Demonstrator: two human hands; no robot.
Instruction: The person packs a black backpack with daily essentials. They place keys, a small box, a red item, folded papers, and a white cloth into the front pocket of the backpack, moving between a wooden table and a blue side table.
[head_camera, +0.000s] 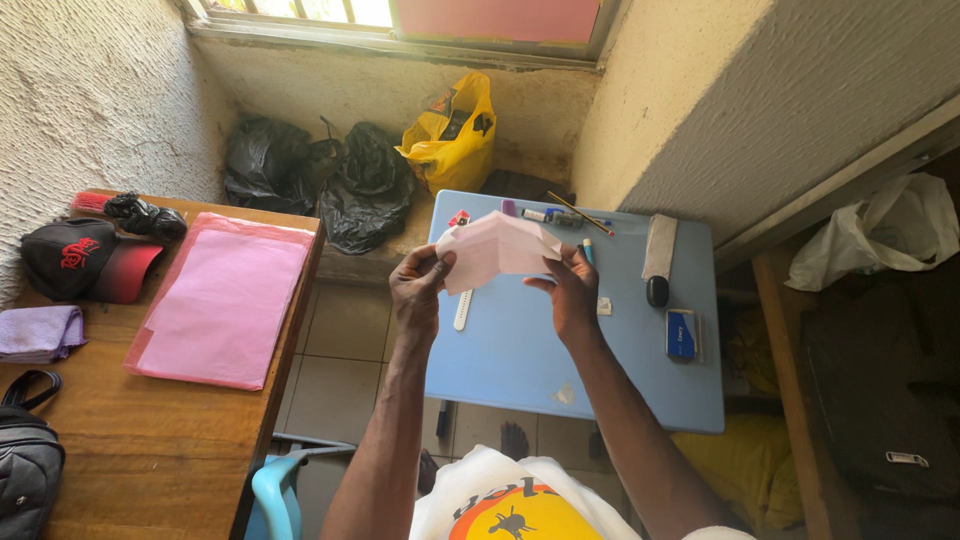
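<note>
Both hands are up over the blue surface (520, 370), holding a folded sheet of pale pink paper (497, 248) between them. The left hand (418, 290) has its grip closed on the paper's left edge, thumb on top and fingers tucked behind. The right hand (570, 295) pinches the lower right corner the same way. The paper is in the air, tilted a bit, not touching the surface below it.

Stuff lying on the blue surface: a white ruler (463, 309) poking out just under the left hand, a few pens and markers (560, 216) along the far edge with a pencil (580, 212) across them, a grey flat block (659, 245), a small black oval thing (657, 291) just below that, and a little blue box (681, 334) near the right side.

Off to the left there's a wooden surface (150, 450) with a stack of pink paper (224, 300), a black and red cap (85, 260), a folded purple cloth (40, 332) and a black bag (25, 460) at the corner. Against the far wall on the floor sit two black plastic bags (320, 175) and a yellow one (455, 135). A white plastic bag (880, 230) rests on the right.
</note>
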